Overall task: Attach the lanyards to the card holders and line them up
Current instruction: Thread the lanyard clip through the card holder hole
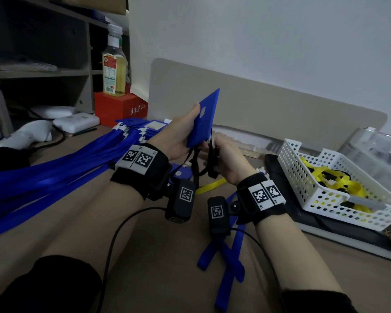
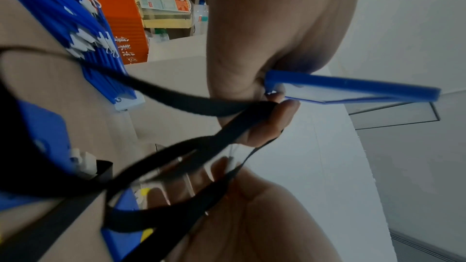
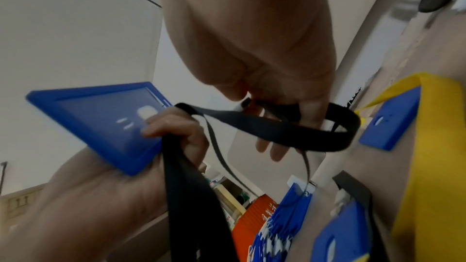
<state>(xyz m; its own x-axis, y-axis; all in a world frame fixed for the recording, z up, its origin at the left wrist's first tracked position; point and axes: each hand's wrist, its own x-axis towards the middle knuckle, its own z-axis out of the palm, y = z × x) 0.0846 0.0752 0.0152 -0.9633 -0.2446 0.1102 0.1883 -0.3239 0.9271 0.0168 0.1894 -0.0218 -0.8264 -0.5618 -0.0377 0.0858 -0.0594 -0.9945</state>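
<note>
Head view: left hand grips a blue card holder by its lower end, tilted upright above the table. Right hand, just beside it, fingers curled round a black lanyard hanging in loops below the holder. Row of finished blue holders and lanyards on the left. White basket with yellow lanyards on the right.
</note>
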